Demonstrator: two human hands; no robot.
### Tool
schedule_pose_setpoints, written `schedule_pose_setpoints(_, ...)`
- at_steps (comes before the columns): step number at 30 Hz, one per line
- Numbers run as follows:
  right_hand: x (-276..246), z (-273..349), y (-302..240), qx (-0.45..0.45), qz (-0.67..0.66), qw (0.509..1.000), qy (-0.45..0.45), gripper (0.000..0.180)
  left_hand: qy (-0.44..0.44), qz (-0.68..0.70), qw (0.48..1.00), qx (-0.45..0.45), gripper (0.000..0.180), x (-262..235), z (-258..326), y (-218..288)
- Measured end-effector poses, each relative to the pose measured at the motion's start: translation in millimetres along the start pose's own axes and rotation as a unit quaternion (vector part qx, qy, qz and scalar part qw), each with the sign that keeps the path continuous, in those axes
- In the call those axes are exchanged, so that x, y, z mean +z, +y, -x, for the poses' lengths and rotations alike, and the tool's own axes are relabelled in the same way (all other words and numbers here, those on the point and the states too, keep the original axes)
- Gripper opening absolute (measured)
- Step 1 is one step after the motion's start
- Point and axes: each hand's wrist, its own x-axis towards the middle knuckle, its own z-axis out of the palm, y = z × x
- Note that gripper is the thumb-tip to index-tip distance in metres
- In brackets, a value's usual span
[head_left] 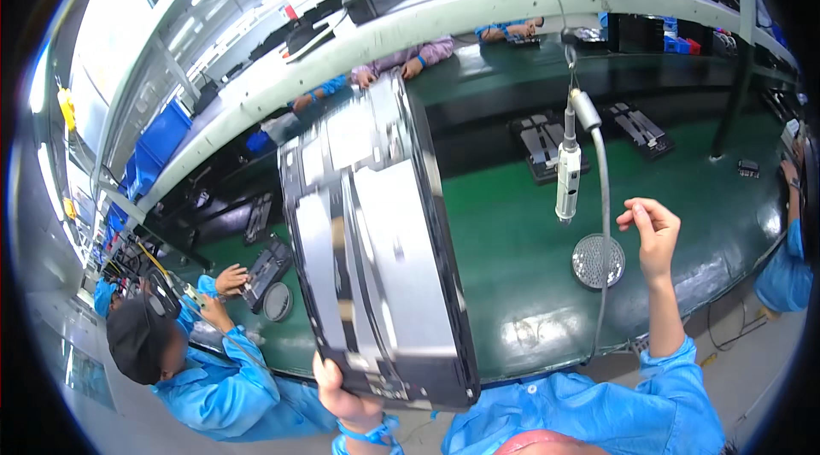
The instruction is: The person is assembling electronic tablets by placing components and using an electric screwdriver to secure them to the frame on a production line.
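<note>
My left hand [342, 393] grips the lower edge of a large tablet [397, 220] with its back off. The tablet is tilted up close in front of me, and silvery battery packs, dark ribbon strips and small boards show inside. My right hand [653, 237] is raised over the bench, its fingers curled in toward the thumb. Whether something small lies between those fingertips is too fine to see. Left of that hand hangs a white electric screwdriver [567, 182] on a cable. Below it stands a round metal dish [598, 261] with small bits in it.
Two more opened tablets [540, 147] [642, 130] lie farther back on the green bench [512, 284]. A grey hose [601, 173] hangs beside the screwdriver. At left a co-worker [196, 361] in blue handles a device; other people's hands show at the far side. A shelf beam [478, 17] crosses above.
</note>
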Motion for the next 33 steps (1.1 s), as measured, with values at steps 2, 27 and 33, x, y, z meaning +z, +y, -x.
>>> schedule_pose_setpoints(2,-15.2,0.2,33.2,0.057,-0.013,0.998,0.033,0.018,-0.04,-0.011,0.999,0.006,0.036,51.5,-34.2,17.3)
schedule_pose_setpoints(27,-39.5,-31.5,128.4,0.168,0.192,0.962,-0.093,0.016,0.005,-0.582,0.796,0.167,0.074,290.4,-331.1,-77.9)
schedule_pose_setpoints(33,31.2,-121.8,196.3,0.172,0.361,0.903,-0.156,0.066,0.005,-0.436,0.864,0.251,0.07,240.8,-281.0,-87.7)
